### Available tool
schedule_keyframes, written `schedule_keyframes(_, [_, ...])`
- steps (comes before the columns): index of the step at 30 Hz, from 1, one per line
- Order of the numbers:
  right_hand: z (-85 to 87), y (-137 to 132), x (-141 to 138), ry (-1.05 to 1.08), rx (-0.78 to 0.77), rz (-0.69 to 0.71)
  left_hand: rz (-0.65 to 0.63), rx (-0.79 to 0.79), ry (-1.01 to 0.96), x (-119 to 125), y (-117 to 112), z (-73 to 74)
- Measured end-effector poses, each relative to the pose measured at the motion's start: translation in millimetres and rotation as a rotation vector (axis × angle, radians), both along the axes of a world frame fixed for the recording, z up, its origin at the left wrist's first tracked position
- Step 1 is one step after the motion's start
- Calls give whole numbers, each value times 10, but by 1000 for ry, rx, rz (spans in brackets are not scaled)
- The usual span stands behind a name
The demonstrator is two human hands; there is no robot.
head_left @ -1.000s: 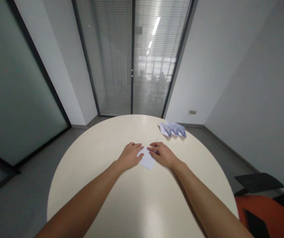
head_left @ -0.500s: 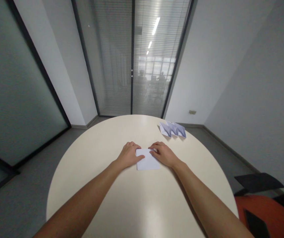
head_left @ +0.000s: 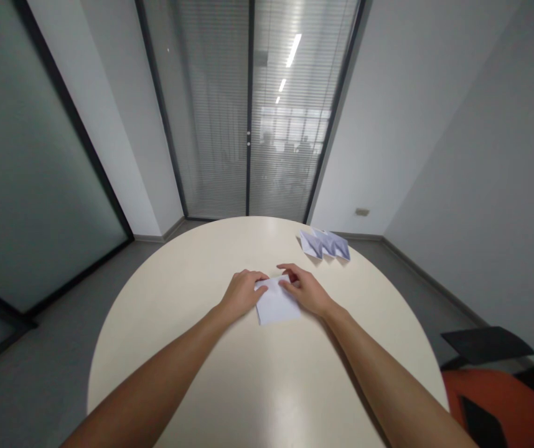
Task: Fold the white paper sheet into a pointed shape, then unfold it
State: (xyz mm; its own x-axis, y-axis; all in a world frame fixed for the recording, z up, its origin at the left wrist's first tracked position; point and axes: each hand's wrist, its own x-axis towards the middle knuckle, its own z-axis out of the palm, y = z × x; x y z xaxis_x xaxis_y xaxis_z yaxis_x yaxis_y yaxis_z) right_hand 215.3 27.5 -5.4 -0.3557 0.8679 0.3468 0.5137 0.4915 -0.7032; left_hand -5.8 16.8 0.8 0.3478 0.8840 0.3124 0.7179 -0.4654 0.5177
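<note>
A small white folded paper lies near the middle of the round cream table. My left hand has curled fingers that pinch the paper's far left corner, thumb on top. My right hand grips the far right edge with its fingertips, the index finger reaching over the paper. The paper's far edge looks slightly raised between the two hands, while its near part rests flat on the table.
Several folded white paper pieces sit in a row at the table's far right edge. An orange chair with a black armrest stands at the right. Glass doors with blinds are beyond the table.
The paper was turned from a diamond-like tilt to nearly square with me. Its far edge now lifts a little as both hands shift toward that edge.
</note>
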Motion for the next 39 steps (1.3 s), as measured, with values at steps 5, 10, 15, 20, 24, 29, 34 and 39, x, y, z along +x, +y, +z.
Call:
schedule_keyframes(5, [-101, 67, 6, 195, -75, -73, 92, 10, -205, -35, 61, 8])
schedule_keyframes(10, [-89, 78, -9, 273, -147, -57, 129, 21, -385, -59, 115, -8])
schedule_keyframes(15, [-41, 44, -43, 290, -118, -72, 118, 5, -495, -37, 134, -39])
schedule_keyframes(20, [4, 52, -5, 270, 95, -74, 111, 23, -505, -24, 124, -30])
schedule_keyframes(24, [84, 21, 51, 5, 300, 52, 26, 34, -370, -83, 145, -59])
schedule_keyframes(29, [107, -22, 59, -226, 325, 200, -110, 44, -153, -198, 229, -177])
schedule_keyframes(34, [47, -9, 61, -314, 251, 205, -97, 24, -75, -187, 193, -153])
schedule_keyframes(39, [62, -18, 63, -328, 229, 185, -148, 113, 48, -136, 38, 5])
